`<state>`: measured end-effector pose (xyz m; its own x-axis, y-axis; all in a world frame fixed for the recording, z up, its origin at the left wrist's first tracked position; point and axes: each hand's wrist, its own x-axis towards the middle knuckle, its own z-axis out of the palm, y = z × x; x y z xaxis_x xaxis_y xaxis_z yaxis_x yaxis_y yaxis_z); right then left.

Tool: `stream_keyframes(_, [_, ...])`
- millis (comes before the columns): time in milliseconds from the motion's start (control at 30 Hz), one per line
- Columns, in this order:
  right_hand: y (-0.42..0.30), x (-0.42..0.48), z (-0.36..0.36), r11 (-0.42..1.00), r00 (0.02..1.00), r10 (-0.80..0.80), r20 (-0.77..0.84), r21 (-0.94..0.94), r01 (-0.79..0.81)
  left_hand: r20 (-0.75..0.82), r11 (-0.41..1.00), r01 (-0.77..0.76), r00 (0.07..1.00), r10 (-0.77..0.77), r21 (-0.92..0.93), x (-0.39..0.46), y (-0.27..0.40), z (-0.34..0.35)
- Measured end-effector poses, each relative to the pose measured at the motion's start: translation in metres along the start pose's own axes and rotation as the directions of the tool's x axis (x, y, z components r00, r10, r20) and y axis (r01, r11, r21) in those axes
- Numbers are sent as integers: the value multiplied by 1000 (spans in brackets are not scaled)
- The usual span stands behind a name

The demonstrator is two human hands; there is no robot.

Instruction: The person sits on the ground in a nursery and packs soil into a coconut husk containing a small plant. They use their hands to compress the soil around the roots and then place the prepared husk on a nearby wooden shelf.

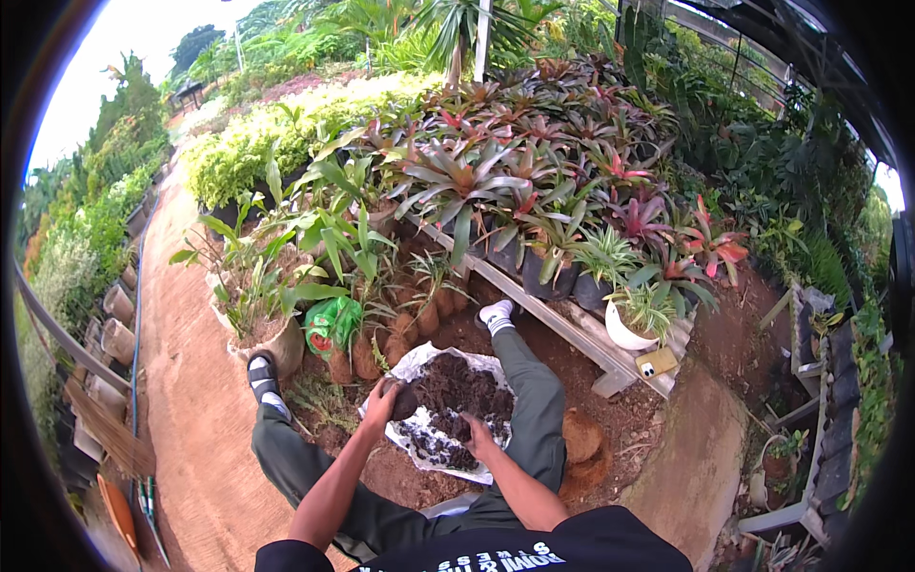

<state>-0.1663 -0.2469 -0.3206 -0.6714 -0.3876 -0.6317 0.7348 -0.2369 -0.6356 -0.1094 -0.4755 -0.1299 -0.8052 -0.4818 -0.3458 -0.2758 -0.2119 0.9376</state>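
My left hand (382,406) grips a small dark plant pot or bag (404,403) at the left side of a spread white plastic sack (413,361). A small green sprig (379,354) shows just above that hand; whether it grows from the pot cannot be made out. Dark potting soil (457,390) is heaped on the sack between my legs. At the right front of the heap, my right hand (480,439) reaches into the loose soil. Its fingertips are blurred, so whether they hold any soil is unclear.
Coir-like root balls (367,357) with seedlings stand beyond the sack, beside a green plastic bag (333,323). A wooden bench frame (550,322) edges potted bromeliads (465,179). A phone (656,362) lies near a white pot (623,329). Garden shears (149,508) lie at left.
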Motion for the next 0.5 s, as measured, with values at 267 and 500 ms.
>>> stream_keyframes(267, [-68,-41,102,849,872,-477,108,311,426,166,964,-220,967,194,152,-29,35,37])
stream_keyframes(500, [-111,-143,167,641,641,-768,5,6,768,30,931,-270,962,270,245,-75,42,64])
